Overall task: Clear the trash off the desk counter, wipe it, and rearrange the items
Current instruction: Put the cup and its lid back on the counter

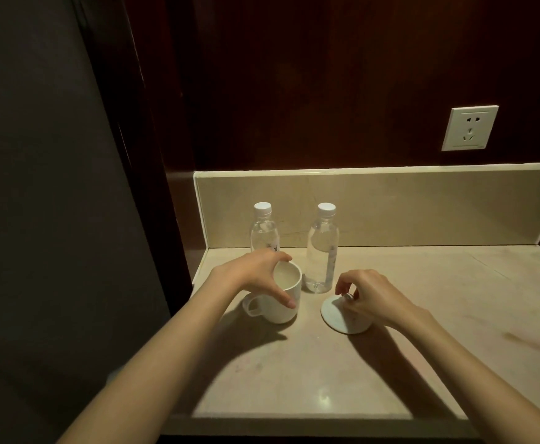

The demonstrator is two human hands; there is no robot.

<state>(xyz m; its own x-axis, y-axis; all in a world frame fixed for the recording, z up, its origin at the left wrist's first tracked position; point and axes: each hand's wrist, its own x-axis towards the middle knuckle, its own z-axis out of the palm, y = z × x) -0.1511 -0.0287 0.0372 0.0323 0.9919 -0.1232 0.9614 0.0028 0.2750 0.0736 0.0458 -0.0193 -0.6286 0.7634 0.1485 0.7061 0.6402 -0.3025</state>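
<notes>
Both hands are busy: our left hand grips the rim of the upright white ceramic mug, while our right hand pinches the tilted second white mug by its edge. We set them gently on the beige stone surface, lined up in front of the two clear plastic water bottles.

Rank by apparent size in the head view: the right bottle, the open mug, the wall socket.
1. Right bottle, tallest.
2 and 3. Mug and socket look alike in size; the mug sits nearer the camera, so I leave them unranked.
</notes>
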